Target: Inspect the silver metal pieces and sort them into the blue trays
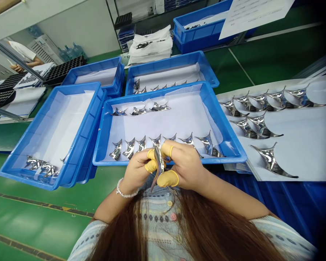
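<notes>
My left hand (138,167) and my right hand (185,164) meet over the near rim of a blue tray (168,97), yellow finger cots on several fingertips. Between them they grip one shiny curved metal piece (159,159), turned edge-on and pointing down toward my chest. My fingers partly cover it. Just beyond the hands, a row of similar pointed metal pieces (129,148) lies along the tray's near side on white paper. Three more pieces (138,111) rest at the far left of that tray.
On the right, a paper-covered surface (301,137) carries several more metal pieces (271,159) in rows. A stacked blue tray (51,130) stands at left with a few pieces. Behind are other blue trays (168,67), and a person's hand (17,68) shows at far left.
</notes>
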`<state>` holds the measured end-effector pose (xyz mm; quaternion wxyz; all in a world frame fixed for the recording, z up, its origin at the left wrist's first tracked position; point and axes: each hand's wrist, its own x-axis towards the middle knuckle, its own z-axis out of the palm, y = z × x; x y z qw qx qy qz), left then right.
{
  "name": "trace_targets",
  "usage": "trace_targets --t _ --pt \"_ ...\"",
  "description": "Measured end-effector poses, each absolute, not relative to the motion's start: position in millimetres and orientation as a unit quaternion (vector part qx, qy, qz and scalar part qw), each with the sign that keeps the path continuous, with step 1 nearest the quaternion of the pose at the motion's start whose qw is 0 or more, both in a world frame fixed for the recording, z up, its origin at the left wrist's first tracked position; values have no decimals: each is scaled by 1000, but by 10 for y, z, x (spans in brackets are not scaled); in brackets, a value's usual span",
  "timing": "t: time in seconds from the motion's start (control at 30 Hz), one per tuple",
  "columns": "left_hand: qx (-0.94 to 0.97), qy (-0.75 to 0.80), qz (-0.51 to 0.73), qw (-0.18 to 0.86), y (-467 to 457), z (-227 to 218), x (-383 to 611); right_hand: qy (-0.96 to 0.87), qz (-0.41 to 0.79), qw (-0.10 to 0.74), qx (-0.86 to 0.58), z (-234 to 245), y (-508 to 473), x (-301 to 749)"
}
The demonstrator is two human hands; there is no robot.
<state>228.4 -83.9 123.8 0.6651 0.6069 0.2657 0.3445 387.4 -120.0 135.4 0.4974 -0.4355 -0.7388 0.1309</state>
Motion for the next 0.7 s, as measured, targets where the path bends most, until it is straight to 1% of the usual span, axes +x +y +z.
trace_targets --t 0.2,0.37,0.43,0.5,0.6,0.7 --pt "588 272 374 664 -892 1215 2290 -745 107 494 -435 1363 -1213 3877" --pt "594 290 371 652 -894 1176 2283 -757 85 486 -428 1366 -1224 3871" --pt "590 300 373 650 -887 1157 2281 -761 94 489 -416 1361 -1222 3873" --pt "590 306 376 646 -876 1132 2271 -756 124 504 -399 1354 -1219 3885" --pt "601 309 405 616 -858 1091 2226 -714 212 556 -368 1344 -1228 3928" --pt "633 332 462 524 -850 1085 2160 -637 305 608 -363 1333 -1253 3985"
